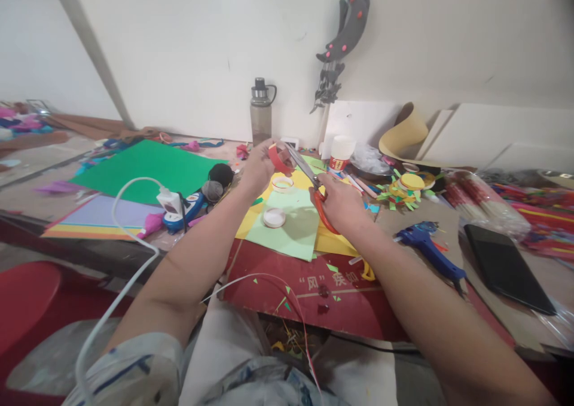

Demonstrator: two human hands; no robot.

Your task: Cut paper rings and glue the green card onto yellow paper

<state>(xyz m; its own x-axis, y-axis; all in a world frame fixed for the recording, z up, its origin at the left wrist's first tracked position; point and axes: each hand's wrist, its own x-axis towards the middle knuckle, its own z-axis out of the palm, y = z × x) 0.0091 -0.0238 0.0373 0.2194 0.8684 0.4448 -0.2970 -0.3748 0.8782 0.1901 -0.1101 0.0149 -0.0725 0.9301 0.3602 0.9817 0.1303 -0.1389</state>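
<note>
My left hand [260, 168] grips a red ring-shaped strip [280, 159], raised above the table. In my right hand [341, 201] is a pair of scissors [321, 205] with orange handles, its blades pointing up and left. The blade tips reach the edge of the red ring; whether they touch it I cannot tell. Below lies a light green paper sheet [296, 238] over yellow paper [334, 244]. A small round white piece [274, 217] rests on the green sheet, and a pale ring with a red edge [282, 184] sits behind it.
A blue glue gun [430, 253] and a black phone [506, 268] lie at the right. Behind stand a water bottle [260, 113] and a paper cup [341, 153]. At left are a green sheet [143, 170] and a power strip [183, 211] with a white cable [155, 253].
</note>
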